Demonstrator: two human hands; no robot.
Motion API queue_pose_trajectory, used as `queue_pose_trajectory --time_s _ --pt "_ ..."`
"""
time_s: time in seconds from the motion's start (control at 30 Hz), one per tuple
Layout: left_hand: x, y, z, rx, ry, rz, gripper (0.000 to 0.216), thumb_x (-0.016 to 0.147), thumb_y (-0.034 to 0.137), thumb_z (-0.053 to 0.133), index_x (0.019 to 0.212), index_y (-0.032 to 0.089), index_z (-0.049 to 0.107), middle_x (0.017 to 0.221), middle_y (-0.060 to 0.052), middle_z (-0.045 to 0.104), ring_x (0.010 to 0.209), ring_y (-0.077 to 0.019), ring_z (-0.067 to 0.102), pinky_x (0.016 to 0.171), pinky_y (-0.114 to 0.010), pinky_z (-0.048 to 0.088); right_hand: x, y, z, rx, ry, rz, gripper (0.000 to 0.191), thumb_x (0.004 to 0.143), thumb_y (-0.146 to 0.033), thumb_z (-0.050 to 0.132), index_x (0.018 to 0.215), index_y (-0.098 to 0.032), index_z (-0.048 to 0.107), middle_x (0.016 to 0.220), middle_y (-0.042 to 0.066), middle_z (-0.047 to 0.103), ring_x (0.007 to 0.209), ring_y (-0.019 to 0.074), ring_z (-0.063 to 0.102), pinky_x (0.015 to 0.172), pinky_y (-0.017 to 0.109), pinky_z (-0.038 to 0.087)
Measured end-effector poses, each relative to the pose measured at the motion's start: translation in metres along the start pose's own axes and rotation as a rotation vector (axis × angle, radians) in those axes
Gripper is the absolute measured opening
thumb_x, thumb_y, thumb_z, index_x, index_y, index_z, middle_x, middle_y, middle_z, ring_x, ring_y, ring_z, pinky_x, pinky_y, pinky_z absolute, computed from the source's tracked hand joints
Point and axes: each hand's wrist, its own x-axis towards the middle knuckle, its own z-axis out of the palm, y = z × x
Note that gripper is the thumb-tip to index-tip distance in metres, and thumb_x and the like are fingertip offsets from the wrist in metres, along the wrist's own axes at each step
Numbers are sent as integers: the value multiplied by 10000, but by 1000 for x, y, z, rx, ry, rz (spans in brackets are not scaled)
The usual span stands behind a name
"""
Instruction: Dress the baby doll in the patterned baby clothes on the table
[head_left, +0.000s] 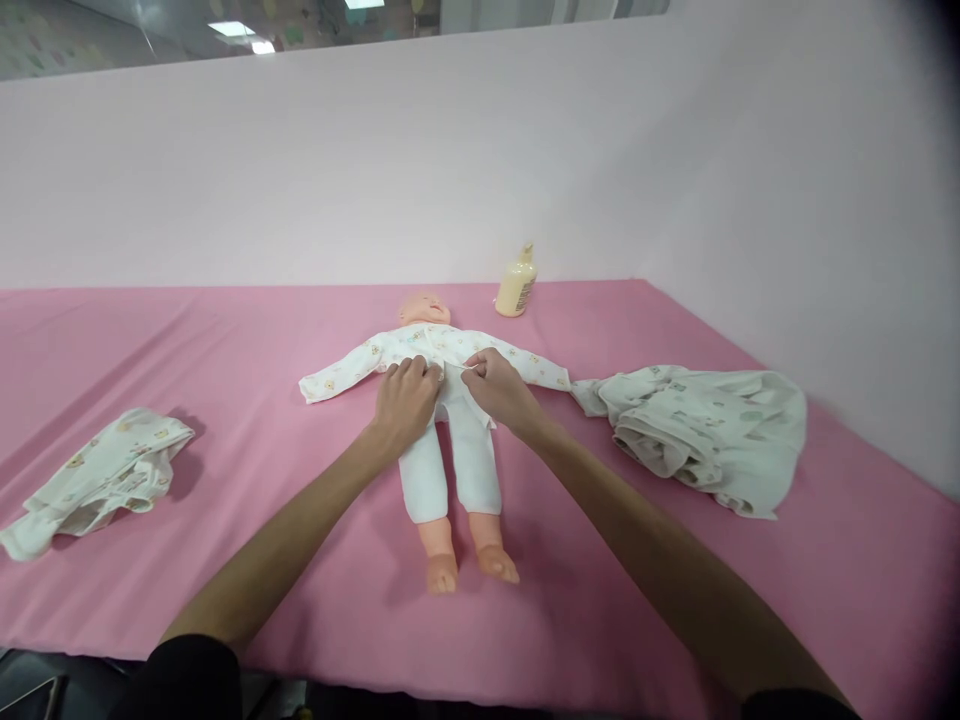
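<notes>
A baby doll (pixel 425 308) lies on its back, head toward the wall and bare feet toward me. It wears a white patterned baby shirt (pixel 345 374) with the sleeves spread wide, over white legs or trousers (pixel 424 475). At the doll's waist, my left hand (pixel 409 400) is closed at the front edge of the shirt; what its fingers hold is hidden. My right hand (pixel 501 388) pinches the other side of the shirt front, where a thin white tie or edge shows at the fingertips.
A yellow pump bottle (pixel 517 283) stands near the wall. On the right lies a bundled patterned cloth (pixel 705 430), touching the shirt's sleeve end. A small patterned garment (pixel 112 475) lies at left. Pink cloth (pixel 300 560) covers the table; white walls (pixel 300 180) bound it behind and right.
</notes>
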Motion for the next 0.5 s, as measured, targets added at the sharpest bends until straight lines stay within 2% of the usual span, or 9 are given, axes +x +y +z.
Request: queue_pose_trajectory --time_s 0.1,0.3,0.37,0.5 --pt "0 -3 -1 21 -18 16 303 997 162 344 974 163 645 929 -106 609 868 -237 576 751 -357 407 0 0 -5 -10 -30 13 165 753 -237 503 916 -214 508 684 -37 551 618 142 494 572 272 357" --pt "1 -7 0 26 30 22 322 1009 192 358 854 167 639 871 -79 620 811 -212 576 709 -340 400 -5 -6 -15 -50 -99 -32 59 752 -207 497 803 -199 525 664 -32 518 610 127 455 560 266 317" --pt "1 -7 2 49 56 26 312 1010 195 367 862 165 640 860 -75 624 794 -205 579 696 -334 399 -6 -8 -18 -66 -120 -66 45 751 -192 482 707 -202 480 621 -36 469 584 118 410 538 267 280" --pt "0 -7 5 80 122 38 288 1015 220 385 917 156 648 844 -72 641 783 -204 599 689 -331 407 -7 -10 -22 -95 -133 -102 246 734 -154 460 576 -210 280 530 -53 286 525 98 265 505 282 205"
